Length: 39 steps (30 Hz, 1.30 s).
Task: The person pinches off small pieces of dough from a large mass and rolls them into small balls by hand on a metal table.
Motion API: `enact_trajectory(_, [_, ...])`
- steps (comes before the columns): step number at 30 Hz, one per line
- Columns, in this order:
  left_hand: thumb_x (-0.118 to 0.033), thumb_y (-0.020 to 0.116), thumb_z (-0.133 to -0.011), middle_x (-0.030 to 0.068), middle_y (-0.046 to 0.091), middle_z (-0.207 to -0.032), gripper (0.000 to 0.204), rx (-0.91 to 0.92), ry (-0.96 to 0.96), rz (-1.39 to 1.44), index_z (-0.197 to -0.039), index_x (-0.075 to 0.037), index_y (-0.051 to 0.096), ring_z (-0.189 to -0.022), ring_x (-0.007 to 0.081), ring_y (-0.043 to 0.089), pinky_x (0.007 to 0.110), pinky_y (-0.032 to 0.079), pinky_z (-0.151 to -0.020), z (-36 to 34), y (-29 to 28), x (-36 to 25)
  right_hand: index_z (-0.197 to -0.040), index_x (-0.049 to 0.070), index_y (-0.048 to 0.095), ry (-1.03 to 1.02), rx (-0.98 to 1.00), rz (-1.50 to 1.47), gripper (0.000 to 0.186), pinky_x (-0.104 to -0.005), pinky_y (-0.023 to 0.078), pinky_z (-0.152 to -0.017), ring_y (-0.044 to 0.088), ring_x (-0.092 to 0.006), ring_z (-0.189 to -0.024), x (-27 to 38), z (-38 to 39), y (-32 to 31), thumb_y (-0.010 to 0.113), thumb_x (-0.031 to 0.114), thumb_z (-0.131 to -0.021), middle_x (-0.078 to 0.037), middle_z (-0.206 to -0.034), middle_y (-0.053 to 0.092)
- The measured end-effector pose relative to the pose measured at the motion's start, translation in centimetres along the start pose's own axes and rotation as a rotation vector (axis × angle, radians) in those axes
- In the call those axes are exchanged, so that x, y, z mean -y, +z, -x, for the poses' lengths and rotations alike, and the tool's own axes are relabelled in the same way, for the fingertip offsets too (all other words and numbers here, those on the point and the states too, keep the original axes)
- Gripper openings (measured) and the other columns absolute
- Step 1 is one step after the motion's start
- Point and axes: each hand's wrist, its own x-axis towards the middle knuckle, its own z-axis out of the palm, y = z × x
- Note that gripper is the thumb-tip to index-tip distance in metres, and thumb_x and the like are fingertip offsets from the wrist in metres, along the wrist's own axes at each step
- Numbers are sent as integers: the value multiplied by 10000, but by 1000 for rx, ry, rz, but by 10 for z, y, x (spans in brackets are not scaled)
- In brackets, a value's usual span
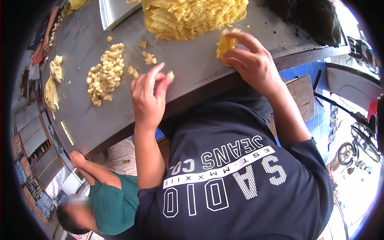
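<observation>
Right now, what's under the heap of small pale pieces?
The heap lies on the grey tabletop, visible around its edges; the patch directly beneath is covered.

A long, grey, smooth-topped worktable [88,124] with a dark front edge is spanning the upper half of the frame, its outline bowing toward the rim. A bright blue tiled wall [318,124] is showing beneath the table edge at centre right. A flat, brown, rectangular wooden panel [300,96] is partly covering the blue area. Strong white daylight is entering at the far right and is washing out the pale floor [362,188]; a dark, spoke-wheeled vehicle [347,154] is standing there. At the left edge, pale rectangular panels in brown frames [30,136] are forming a row. At lower left, small multicoloured packages [32,186] are lining shelving.
</observation>
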Motion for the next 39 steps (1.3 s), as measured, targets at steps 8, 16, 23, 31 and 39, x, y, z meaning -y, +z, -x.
enact_trajectory(8, [-184, 943, -918, 76, 778, -1283, 478, -4, -132, 112, -1382, -141, 838, -1075, 321, 705, 479, 542, -1033, 21, 14, -18, -1183, 65, 809, -54, 26, 179, 232, -444, 641, -942, 760, -342, -1093, 7, -23, 12, 834, 108, -956, -107, -1244, 771])
enact_trajectory(16, [-88, 929, -918, 84, 816, -1246, 376, -58, -6, 47, -1277, -97, 817, -1100, 317, 751, 426, 584, -990, 18, 13, -5, -1050, 111, 743, -87, 129, 238, 230, -438, 612, -924, 693, -298, -1049, 7, -45, 37, 877, 244, -920, -55, -1094, 685])
enact_trajectory(23, [-475, 780, -1058, 79, 699, -1537, 354, 131, 10, -219, -1240, -196, 898, -1484, 357, 545, 572, 339, -1241, 19, -19, -20, -1136, 123, 804, 69, -28, 105, 286, -430, 622, -947, 718, -290, -1069, 8, -14, 13, 902, 235, -893, -36, -1194, 734])
enact_trajectory(31, [-369, 854, -1027, -29, 780, -966, 365, -405, 308, -129, -776, -154, 698, -1013, 215, 717, 403, 403, -1050, -77, 45, -9, -1019, 112, 832, -21, 160, 196, 125, -432, 612, -997, 715, -291, -1138, 25, -18, 14, 802, 155, -905, -46, -1219, 734])
enact_trajectory(39, [-351, 823, -1053, -29, 659, -841, 242, -466, 303, -60, -891, -199, 727, -887, 202, 675, 434, 412, -989, -89, 68, 1, -1091, 93, 765, 85, 139, 235, 195, -445, 627, -935, 733, -315, -1109, 14, -26, 11, 867, 132, -930, -64, -1188, 760])
